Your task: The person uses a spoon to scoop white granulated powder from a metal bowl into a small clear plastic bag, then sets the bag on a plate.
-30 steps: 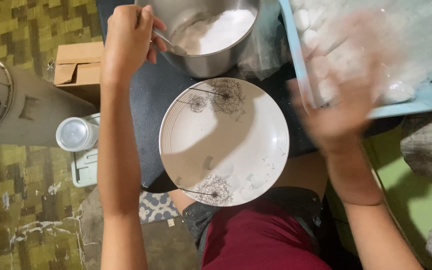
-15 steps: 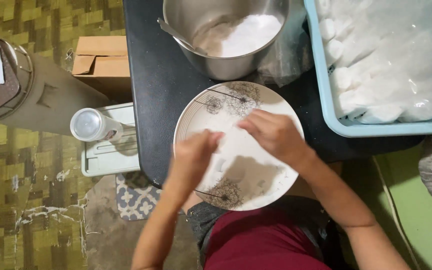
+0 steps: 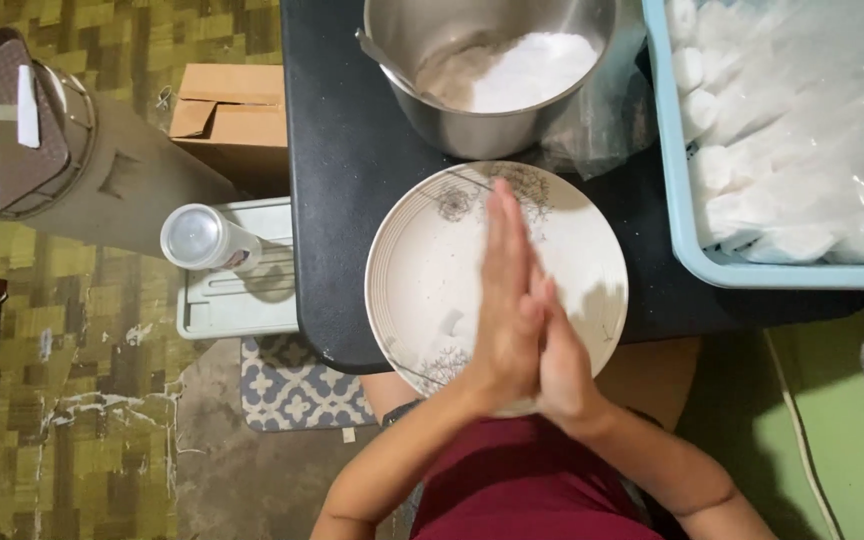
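Head view, looking straight down: the left hand (image 3: pixel 500 300) and the right hand (image 3: pixel 560 360) are pressed flat together, palm against palm, fingers straight and pointing toward the top of the frame. The left hand's fingertips reach further up than the right's. Whether anything lies between the palms cannot be told. Both hands hover over a round white plate (image 3: pixel 422 270) with a ribbed rim and grey flower prints at its upper and lower edges; the plate sits in the middle of the frame on a dark surface (image 3: pixel 337 180), its lower edge jutting past the surface's near edge over the person's lap. A little white dust shows on the plate's bare face left of the hands.

Just above the plate, at the top centre, stands a steel pot (image 3: pixel 482 125) holding white powder (image 3: pixel 527 75), with a spoon handle (image 3: pixel 377 52) leaning on its left rim. Crumpled clear plastic (image 3: pixel 602 130) lies to the pot's right. At the upper right, a light blue tray (image 3: pixel 687 245) holds many small white pieces under clear film.

Left of the surface, on the patterned floor, a white-capped bottle (image 3: pixel 202 238) rests on a pale plastic lid (image 3: pixel 237 300). A cardboard box (image 3: pixel 232 115) sits above it, and a wire-rimmed round stand (image 3: pixel 12 130) is at the upper left. A blue-and-white patterned mat (image 3: pixel 297 385) lies below the surface.
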